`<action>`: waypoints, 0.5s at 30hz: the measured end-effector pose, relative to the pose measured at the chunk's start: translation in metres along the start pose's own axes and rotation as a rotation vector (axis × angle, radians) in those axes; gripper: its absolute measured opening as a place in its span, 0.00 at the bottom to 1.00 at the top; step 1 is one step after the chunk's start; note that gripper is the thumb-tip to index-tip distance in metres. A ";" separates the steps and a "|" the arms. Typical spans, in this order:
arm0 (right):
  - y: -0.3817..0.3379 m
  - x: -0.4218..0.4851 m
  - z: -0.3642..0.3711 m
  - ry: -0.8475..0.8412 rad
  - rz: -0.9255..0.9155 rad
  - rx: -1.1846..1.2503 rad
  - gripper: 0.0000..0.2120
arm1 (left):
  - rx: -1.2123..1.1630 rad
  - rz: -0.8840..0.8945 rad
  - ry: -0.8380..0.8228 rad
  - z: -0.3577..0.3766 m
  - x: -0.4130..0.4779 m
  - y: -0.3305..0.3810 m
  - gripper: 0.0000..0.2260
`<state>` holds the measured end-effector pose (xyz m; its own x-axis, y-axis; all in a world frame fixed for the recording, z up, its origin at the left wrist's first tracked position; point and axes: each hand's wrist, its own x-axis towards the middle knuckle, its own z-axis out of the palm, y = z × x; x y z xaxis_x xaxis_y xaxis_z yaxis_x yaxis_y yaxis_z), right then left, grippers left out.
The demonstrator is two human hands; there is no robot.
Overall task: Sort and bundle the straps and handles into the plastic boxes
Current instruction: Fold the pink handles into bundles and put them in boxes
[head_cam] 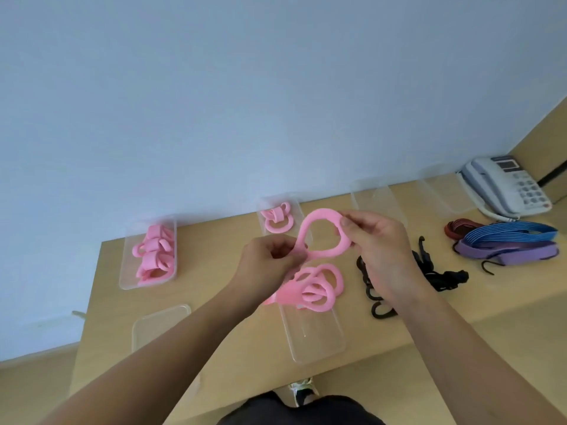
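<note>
Head view looks down on a person's two bare hands, raised over a wooden table (233, 357) with one pink loop handle (303, 231) stretched between them. The left hand (270, 259) has its fingers curled and pinches the narrow near-left end of the handle, while the right hand (377, 246) grips the wide ring end, thumb on the near face and fingers behind it. The open ring therefore sits just left of the right hand and up and right of the left one, clear of the tabletop. Directly below the hands a pile of loose pink handles (316, 286) rests on the far end of a clear plastic box (319, 342). Further left, a second clear box (147, 280) holds several bundled pink handles, and a third box (291, 207) near the wall holds one bundle. Right of the right hand lie black straps with hooks (441, 276), and beyond them a heap of blue, purple and red straps (506, 243). A white telephone (506, 191) stands at the far right corner.
</note>
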<state>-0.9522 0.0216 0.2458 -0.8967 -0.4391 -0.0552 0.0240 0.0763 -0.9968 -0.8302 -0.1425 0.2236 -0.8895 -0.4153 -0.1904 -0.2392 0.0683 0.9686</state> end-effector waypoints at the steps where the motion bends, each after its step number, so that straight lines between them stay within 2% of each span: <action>1: -0.012 -0.003 0.003 0.016 -0.038 0.037 0.08 | -0.030 0.029 0.003 -0.004 -0.004 0.008 0.04; 3: -0.035 -0.010 0.010 0.043 -0.114 0.112 0.04 | -0.106 0.069 -0.003 -0.011 -0.011 0.026 0.03; 7: -0.064 -0.034 0.022 0.073 -0.241 0.193 0.06 | -0.228 0.154 -0.027 -0.023 -0.023 0.061 0.05; 12: -0.078 -0.062 0.025 -0.007 -0.484 0.018 0.07 | -0.261 0.254 -0.078 -0.026 -0.039 0.091 0.09; 15: -0.087 -0.065 0.028 0.084 -0.697 -0.186 0.04 | -0.301 0.276 -0.144 -0.025 -0.048 0.093 0.11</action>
<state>-0.8833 0.0188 0.3346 -0.7070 -0.3719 0.6015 -0.6346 -0.0420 -0.7717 -0.7994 -0.1390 0.3265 -0.9546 -0.2864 0.0821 0.1201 -0.1176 0.9858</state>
